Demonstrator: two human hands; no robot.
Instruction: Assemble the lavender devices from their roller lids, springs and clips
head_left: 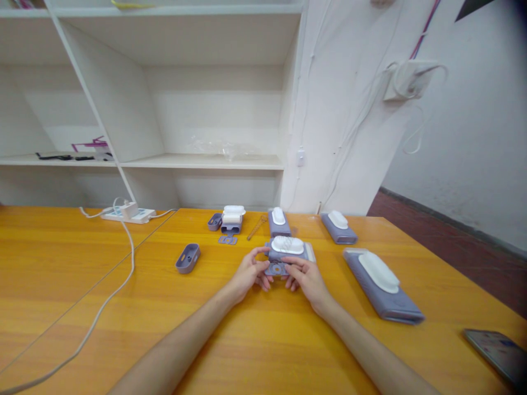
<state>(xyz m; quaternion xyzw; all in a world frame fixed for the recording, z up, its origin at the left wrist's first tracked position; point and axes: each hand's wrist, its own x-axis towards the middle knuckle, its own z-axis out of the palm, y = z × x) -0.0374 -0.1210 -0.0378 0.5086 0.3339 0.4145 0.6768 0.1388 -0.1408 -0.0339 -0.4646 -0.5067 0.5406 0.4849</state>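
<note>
My left hand (250, 271) and my right hand (308, 278) meet at the middle of the table, fingers closed on the two ends of a small purple-grey plate (276, 269) with a round centre. Right behind it lies a purple-grey case (274, 255) topped by a white oval part (285, 246), with what looks like a coil spring across it. The fingertips of both hands are close to that case; whether they touch it I cannot tell. An oval purple-grey cap (188, 258) sits apart, left of my left hand.
Behind stand an opened case (233, 222), another cap (214, 221), a loose plate (228, 240) and a spring (257, 227). Similar cases (280, 224), (340, 227) and a larger one (382, 285) lie rightward. A phone (498, 354) is at right; a cable (130, 263) crosses the left.
</note>
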